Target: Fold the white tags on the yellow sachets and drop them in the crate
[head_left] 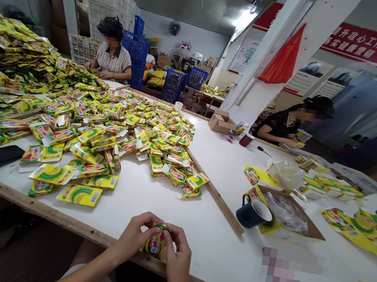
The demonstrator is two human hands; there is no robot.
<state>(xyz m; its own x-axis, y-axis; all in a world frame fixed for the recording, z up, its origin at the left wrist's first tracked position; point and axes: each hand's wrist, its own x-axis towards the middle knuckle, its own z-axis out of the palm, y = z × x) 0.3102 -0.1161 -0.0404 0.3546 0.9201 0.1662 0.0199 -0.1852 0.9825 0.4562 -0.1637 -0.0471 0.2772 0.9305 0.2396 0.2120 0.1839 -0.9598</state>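
Lying left of the wood strip, the heaped packs seem fenced by it, perhaps to stop them spreading. Nearer the wearer than the strip's near end, and left of it, one yellow-green pack is held upright; the left hand's grip pinches its upper left, the right hand's its upper right, likely to steady the top. Right of the strip, a mug and open box sit apart from the heap. Around the strip, the desk is white, wood-edged. Beyond it, left to right: a striped-shirted person, blue crates, a red bag, a black-clad person
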